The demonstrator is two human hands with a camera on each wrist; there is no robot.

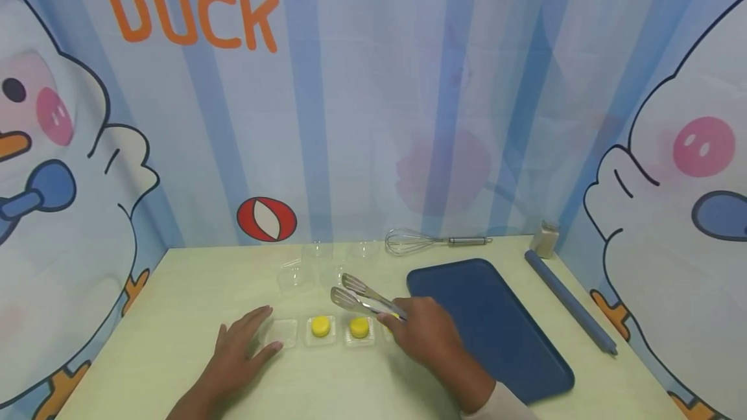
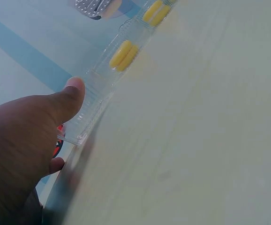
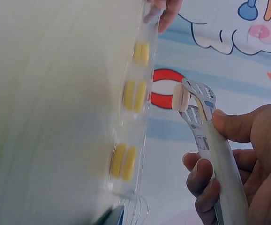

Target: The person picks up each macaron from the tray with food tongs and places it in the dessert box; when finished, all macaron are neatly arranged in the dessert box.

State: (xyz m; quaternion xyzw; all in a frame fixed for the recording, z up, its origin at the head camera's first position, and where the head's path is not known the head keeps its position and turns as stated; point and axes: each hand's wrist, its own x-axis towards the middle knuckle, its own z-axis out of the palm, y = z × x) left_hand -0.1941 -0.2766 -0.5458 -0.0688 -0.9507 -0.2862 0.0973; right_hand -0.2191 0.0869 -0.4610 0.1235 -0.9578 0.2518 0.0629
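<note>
While we're holding the tongs (image 1: 373, 303) near the row of clear trays (image 1: 358, 341), our right hand (image 1: 425, 332) is clamping their handles and the tips are standing apart. A pale piece (image 3: 180, 97) is showing at the tips; we can't tell if it's pinched. Three yellow macarons (image 1: 359, 327) are sitting in the trays. Our left hand (image 1: 236, 349) is framing the end tray (image 1: 283, 334), thumb and fingers apart. Clear containers (image 1: 294, 276) are lying behind, a whisk (image 1: 467, 241) beyond, a blue sheet pan (image 1: 496, 336) to the right.
</note>
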